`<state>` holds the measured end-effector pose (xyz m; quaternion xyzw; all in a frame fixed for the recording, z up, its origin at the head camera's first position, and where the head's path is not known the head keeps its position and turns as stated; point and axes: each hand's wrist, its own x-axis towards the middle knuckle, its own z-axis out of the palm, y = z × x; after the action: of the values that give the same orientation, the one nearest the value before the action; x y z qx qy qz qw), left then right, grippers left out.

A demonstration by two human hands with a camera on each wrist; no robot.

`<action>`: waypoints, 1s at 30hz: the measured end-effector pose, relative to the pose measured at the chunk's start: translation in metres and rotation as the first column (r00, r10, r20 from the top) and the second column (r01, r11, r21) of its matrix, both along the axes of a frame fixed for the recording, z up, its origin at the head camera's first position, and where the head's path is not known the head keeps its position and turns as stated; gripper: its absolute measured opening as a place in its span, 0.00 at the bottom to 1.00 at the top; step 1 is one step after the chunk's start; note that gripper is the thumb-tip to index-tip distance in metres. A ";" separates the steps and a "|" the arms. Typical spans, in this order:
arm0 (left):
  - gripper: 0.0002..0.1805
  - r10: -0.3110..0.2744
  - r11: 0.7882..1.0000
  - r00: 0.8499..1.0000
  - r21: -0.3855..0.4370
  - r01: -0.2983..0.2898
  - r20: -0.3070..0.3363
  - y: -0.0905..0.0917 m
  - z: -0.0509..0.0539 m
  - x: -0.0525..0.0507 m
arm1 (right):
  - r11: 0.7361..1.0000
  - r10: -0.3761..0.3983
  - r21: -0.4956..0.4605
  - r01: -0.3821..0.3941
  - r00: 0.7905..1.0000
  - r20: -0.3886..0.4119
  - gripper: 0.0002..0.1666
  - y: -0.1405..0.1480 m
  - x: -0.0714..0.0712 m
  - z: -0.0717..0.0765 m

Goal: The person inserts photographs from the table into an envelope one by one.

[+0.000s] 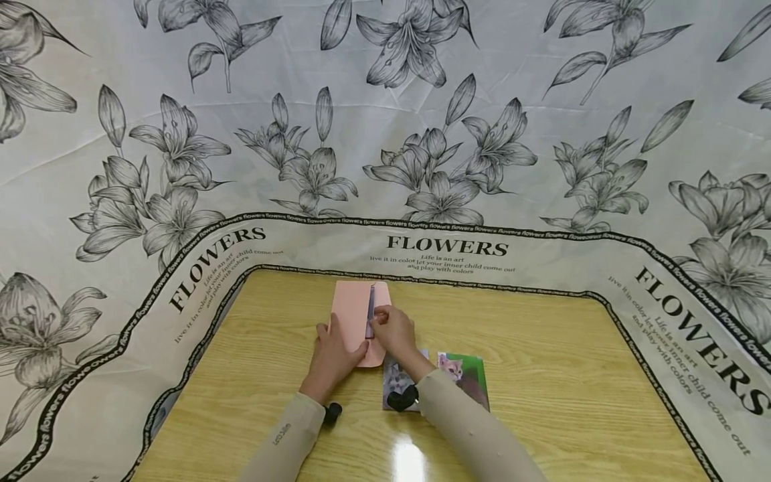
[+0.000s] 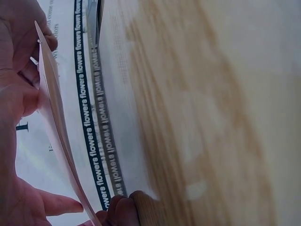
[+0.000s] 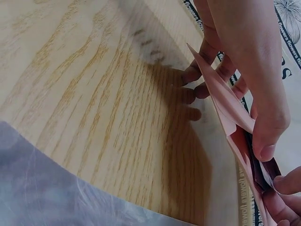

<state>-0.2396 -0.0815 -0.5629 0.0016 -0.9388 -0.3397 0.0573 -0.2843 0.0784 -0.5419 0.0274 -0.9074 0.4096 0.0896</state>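
A pink envelope [image 1: 351, 308] is held above the table, its opening along the right side in the head view. My left hand [image 1: 334, 351] grips it, thumb on the front at the lower edge and fingers behind. With thumb and fingers, my right hand [image 1: 394, 331] pinches a dark-edged card [image 1: 370, 308] that sits partly inside the opening. In the right wrist view the card [image 3: 259, 172] stands between the envelope's walls, most of its face hidden. The left wrist view catches the envelope [image 2: 61, 122] nearly edge-on.
Below my right hand lie a grey cat picture card [image 1: 397, 376] and a kitten card with green background [image 1: 474, 376], both partly covered by my right forearm and wrist strap. Flower-printed cloth [image 1: 446, 251] walls in the back and sides of the wooden table [image 1: 542, 375].
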 end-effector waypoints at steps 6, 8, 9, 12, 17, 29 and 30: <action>0.61 0.001 1.000 1.000 0.003 -0.001 -0.001 0.001 0.001 0.001 | 1.000 0.011 -0.019 -0.011 1.000 0.013 0.15 0.002 0.003 0.003; 0.61 0.000 1.000 1.000 0.002 0.000 0.000 0.002 0.001 0.001 | 0.999 0.012 -0.039 -0.012 1.000 0.020 0.16 0.004 0.006 0.005; 0.61 0.001 1.000 1.000 0.001 -0.001 0.003 0.001 0.001 0.001 | 0.999 0.011 -0.050 -0.010 1.000 0.021 0.16 0.005 0.007 0.006; 0.61 0.002 1.000 1.000 0.002 -0.002 0.007 0.001 0.002 0.000 | 0.996 0.010 -0.087 -0.008 1.000 0.027 0.15 0.009 0.010 0.006; 0.61 0.003 1.000 1.000 0.000 -0.003 0.017 0.001 0.002 0.001 | 0.992 0.022 -0.124 -0.021 1.000 0.010 0.12 0.018 0.014 0.003; 0.61 -0.003 1.000 1.000 0.012 0.003 0.024 0.001 0.005 0.003 | 0.983 0.060 -0.175 -0.059 0.998 0.002 0.12 0.050 0.029 0.006; 0.61 -0.004 1.000 1.000 0.017 0.003 0.022 0.000 0.005 0.004 | 0.983 0.058 -0.173 -0.057 0.998 0.006 0.12 0.054 0.031 0.006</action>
<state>-0.2360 -0.0810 -0.5580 0.0040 -0.9365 -0.3477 0.0465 -0.2535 0.1321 -0.5355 0.0435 -0.8678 0.4892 0.0749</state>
